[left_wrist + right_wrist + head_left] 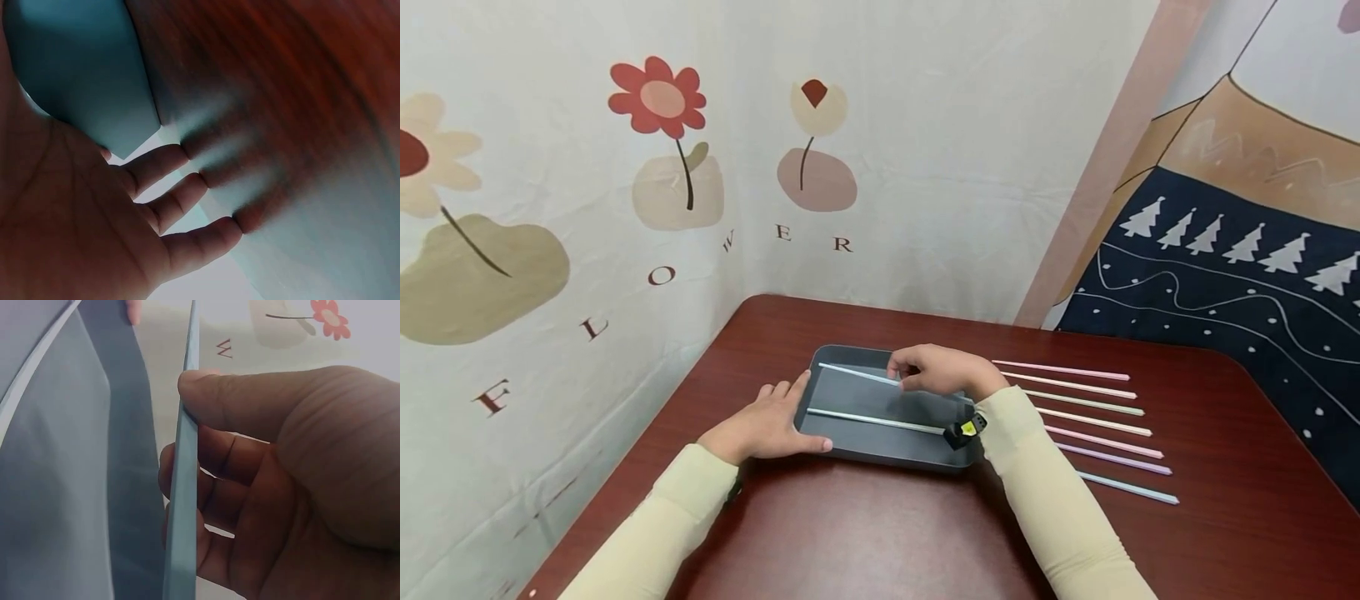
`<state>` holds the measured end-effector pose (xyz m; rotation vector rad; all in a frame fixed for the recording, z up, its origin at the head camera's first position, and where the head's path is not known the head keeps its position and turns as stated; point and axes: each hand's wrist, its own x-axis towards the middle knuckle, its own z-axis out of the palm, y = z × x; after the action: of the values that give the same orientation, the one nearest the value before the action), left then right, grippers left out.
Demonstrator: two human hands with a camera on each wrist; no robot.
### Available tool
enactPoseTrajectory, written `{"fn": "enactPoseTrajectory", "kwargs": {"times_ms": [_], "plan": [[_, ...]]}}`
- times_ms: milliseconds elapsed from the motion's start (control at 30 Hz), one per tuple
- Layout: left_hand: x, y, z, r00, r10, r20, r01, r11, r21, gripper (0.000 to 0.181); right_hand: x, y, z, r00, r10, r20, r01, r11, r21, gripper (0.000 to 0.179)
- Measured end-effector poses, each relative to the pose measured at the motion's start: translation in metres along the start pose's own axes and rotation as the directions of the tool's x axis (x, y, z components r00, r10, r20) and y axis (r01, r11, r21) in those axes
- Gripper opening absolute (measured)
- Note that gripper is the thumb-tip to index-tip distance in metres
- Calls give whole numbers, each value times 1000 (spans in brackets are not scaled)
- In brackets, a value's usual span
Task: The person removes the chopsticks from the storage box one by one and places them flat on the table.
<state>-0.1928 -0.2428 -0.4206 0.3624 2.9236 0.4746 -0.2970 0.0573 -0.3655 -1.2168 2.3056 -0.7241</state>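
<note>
A light blue stick [857, 372] is pinched between the thumb and fingers of my right hand [942, 369], above the far part of a dark grey tray [887, 459]. In the right wrist view the thumb lies on one side of the blue stick [183, 487], with the fingers behind it. A pale stick [868, 418] lies lengthwise in the tray, its right end hidden by the wrist camera. My left hand [766, 427] rests spread at the tray's left near corner, thumb along the near rim. In the left wrist view its fingers [203, 250] extend straight beside the tray's wall [94, 81].
Several pastel sticks [1093, 409] lie in a spaced row on the reddish-brown table [880, 533], right of the tray, some partly behind my right forearm. A curtain [940, 167] printed with flowers hangs behind the table, and a dark tree-patterned cloth [1210, 275] hangs at the right.
</note>
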Motion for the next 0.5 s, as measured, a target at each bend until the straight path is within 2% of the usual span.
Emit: {"fn": "enactPoseTrajectory", "kwargs": {"times_ms": [267, 500], "plan": [[1, -1, 1, 1000, -2, -11, 2, 1000, -3, 134, -27, 1, -6, 998, 31, -48, -27, 996, 82, 11], [0, -1, 2, 1000, 0, -5, 0, 1000, -1, 134, -49, 5, -9, 996, 0, -84, 1, 1000, 8, 12]]}}
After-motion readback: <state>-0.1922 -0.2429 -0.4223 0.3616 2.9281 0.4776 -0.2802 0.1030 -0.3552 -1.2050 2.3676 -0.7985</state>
